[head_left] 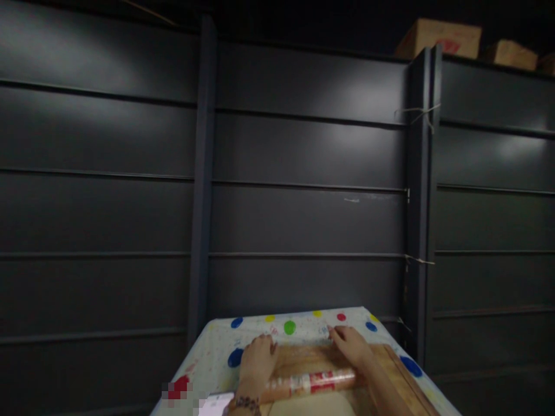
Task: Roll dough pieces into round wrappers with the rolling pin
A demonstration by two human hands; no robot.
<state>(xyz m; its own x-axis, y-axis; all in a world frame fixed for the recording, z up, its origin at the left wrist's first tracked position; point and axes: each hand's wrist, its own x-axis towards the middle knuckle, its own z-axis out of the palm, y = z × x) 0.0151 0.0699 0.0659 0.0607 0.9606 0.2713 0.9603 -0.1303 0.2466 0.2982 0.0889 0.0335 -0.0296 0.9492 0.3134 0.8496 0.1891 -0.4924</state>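
Observation:
A wooden board (303, 358) lies on the table in front of me. My left hand (259, 358), with a beaded bracelet at its wrist, is at the board's far left corner, fingers curled over the edge. At the far edge, toward the right, my right hand (348, 342) also has its fingers curled on the board. Between my forearms a rolling pin (321, 381) in clear wrap with a red and white label lies crosswise on the board. A pale beige flat piece (314, 405) lies nearer to me, cut off by the frame's bottom; its kind is unclear.
A white tablecloth with coloured dots (303, 323) covers the table. A pale, flat, phone-like object (217, 403) lies left of the board. Behind the table stands a dark panelled metal wall (303, 219) with upright posts. Cardboard boxes (448, 37) sit high at the right.

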